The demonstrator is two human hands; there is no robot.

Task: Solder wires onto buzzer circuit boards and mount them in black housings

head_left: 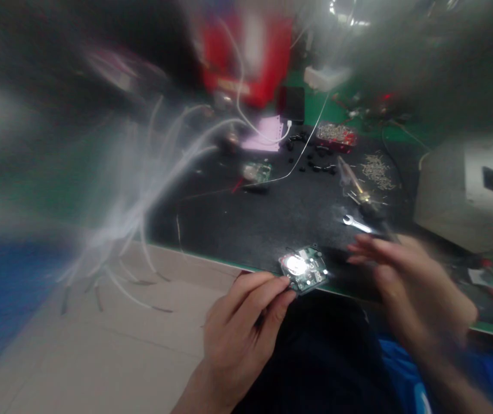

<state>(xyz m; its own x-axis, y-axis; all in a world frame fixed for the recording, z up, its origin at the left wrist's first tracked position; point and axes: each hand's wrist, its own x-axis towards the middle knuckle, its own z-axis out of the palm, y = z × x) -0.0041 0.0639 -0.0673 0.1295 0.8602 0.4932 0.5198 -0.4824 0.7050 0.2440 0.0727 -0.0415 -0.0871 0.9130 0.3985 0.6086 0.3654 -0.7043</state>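
My left hand (pixel 242 328) pinches the small circuit board (pixel 305 269) by its edge, over the front lip of the black mat (pixel 272 218). My right hand (pixel 405 282) hovers beside it, its grip too blurred to tell. The board seems light, stiff and fragile, best held by the edges.

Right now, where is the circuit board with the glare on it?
Head view, bottom centre: the circuit board is pinched by the left hand at the black mat's near edge, with the blurred right hand just right of it.
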